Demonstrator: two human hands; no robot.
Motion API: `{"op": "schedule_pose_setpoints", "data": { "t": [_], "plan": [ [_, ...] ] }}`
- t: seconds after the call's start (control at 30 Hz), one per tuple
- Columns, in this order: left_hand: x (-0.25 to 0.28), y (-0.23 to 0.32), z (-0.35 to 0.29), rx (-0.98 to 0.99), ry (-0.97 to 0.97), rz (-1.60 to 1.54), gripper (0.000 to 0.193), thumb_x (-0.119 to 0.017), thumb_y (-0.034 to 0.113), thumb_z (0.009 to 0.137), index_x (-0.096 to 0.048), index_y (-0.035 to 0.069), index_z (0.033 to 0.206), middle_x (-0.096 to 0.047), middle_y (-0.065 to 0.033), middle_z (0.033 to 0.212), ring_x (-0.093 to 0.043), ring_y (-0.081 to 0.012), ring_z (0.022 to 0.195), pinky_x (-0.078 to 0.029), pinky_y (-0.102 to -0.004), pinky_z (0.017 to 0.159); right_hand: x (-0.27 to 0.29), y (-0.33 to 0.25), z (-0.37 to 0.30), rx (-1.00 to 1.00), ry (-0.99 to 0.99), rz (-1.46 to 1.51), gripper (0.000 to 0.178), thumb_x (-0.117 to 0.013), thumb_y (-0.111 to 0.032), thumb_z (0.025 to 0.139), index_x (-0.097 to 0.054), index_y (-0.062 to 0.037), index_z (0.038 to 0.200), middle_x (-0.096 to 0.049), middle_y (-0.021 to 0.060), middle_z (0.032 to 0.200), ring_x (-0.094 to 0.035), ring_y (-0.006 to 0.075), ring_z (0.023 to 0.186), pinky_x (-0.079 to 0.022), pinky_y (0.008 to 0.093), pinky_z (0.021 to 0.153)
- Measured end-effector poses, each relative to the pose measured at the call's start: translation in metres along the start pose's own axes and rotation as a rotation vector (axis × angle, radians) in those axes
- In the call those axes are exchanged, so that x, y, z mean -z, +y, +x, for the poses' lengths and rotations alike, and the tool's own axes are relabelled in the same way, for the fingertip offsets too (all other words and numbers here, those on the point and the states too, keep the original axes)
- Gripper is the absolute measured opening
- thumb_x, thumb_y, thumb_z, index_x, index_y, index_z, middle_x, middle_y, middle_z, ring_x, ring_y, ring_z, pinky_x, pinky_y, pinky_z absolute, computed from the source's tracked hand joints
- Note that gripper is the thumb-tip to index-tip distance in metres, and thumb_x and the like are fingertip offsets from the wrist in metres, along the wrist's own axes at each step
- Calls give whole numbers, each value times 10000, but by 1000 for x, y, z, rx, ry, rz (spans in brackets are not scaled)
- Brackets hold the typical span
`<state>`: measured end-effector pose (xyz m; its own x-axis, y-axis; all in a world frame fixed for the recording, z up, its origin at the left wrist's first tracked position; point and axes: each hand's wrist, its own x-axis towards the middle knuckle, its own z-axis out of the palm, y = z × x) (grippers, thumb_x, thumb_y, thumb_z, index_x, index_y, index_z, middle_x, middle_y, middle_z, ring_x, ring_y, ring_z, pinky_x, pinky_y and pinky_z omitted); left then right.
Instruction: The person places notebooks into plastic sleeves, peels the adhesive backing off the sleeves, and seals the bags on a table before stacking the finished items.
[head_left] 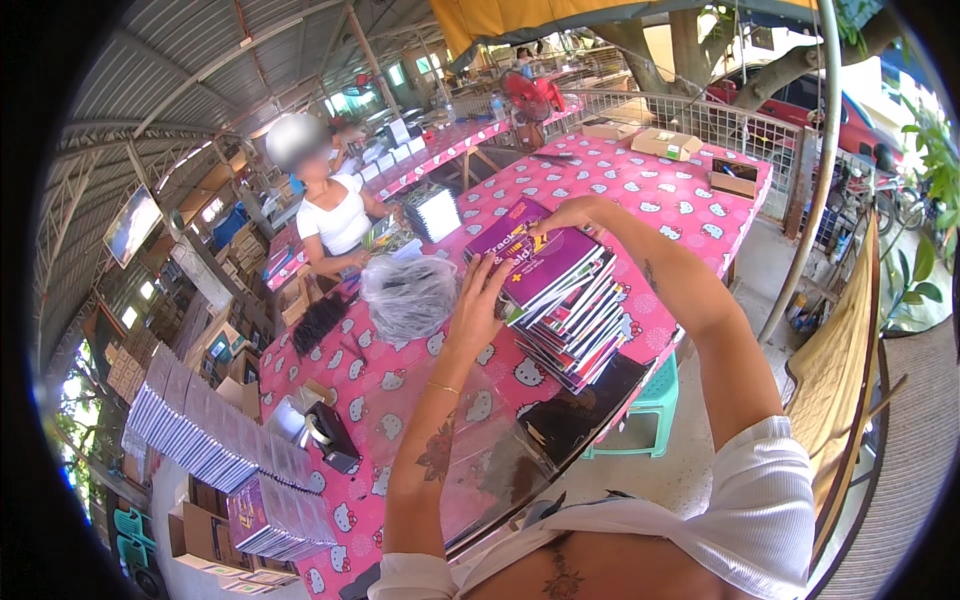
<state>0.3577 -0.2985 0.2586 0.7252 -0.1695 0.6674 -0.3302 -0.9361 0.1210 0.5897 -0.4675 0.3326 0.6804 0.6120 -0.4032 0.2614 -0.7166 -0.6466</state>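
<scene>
A tall, slightly uneven stack of thin books stands on the table, with a purple-covered book on top. My left hand grips the top book at its left edge, its fingers reaching over the cover. At the far right corner, my right hand holds the same book, thumb on the cover; its other fingers are partly hidden. Left of the stack lies a heap of clear plastic bags. A glossy black sheet shows beside the stack's near side.
The table has a pink patterned cloth. A tape dispenser and plastic-wrapped book stacks stand along its left edge. Across it, a person in white is near spiral-bound books. A small carton sits far right; a green stool is below.
</scene>
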Motion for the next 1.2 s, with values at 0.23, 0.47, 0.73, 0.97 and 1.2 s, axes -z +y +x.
{"op": "schedule_pose_setpoints", "data": {
  "t": [0.23,0.47,0.73,0.97,1.2],
  "plan": [
    [-1,4,2,-18,16,16,786,-775,28,697,-481,148,1417,-408,-195,1479,-354,-433,1380,-363,-484,1121,3,2,-6,135,-83,136,762,-777,-569,738,-583,-107,1312,-636,144,1241,-634,226,1050,-515,379,840],
    [33,3,6,-88,31,111,824,-811,90,645,-509,163,1408,-397,-164,1510,-344,-377,1412,-338,-470,1136,-4,-6,-43,365,-251,604,538,-742,-335,848,-590,-21,1258,-667,122,1189,-672,195,1015,-565,363,878],
    [69,6,-50,-484,291,597,758,-729,132,785,-367,221,1445,-317,-247,1542,-268,-403,1456,-109,-633,1162,-33,-28,-82,586,-359,902,384,-698,-273,859,-656,-22,1146,-690,118,1107,-679,168,972,-561,320,847],
    [175,60,-160,95,469,52,607,-891,253,645,-580,9,1107,-633,-158,1102,-659,-292,950,-510,-414,875,-190,-99,-91,748,-1014,1149,985,-543,-656,900,-172,-10,1546,-301,180,1547,-434,279,1332,-324,399,1141],
    [252,85,-346,866,858,-251,750,-857,30,686,-440,5,1309,-555,-95,1201,-549,-189,1081,-439,-329,972,-437,-163,-109,1290,-247,309,945,-829,-373,770,-306,19,1454,-443,177,1397,-414,286,1327,-345,421,1097]
  ]
}}
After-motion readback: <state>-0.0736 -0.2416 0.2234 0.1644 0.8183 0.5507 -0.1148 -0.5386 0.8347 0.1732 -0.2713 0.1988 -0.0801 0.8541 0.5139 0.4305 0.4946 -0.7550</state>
